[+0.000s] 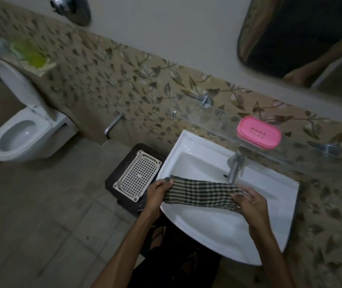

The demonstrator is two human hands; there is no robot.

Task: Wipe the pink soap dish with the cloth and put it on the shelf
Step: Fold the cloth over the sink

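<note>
The pink soap dish (pixel 259 132) sits on the glass shelf (pixel 213 119) above the sink, apart from both hands. A dark checked cloth (pixel 201 193) is stretched flat over the white sink (pixel 224 231). My left hand (pixel 158 194) pinches the cloth's left end. My right hand (pixel 250 202) grips its right end. Both hands hover over the near part of the basin, below and left of the soap dish.
A chrome tap (pixel 235 167) stands at the sink's back, just beyond the cloth. A white perforated basket (pixel 138 175) lies on a dark stool (pixel 116 183) left of the sink. A toilet (pixel 22 134) stands at far left; a mirror (pixel 303 38) hangs at upper right.
</note>
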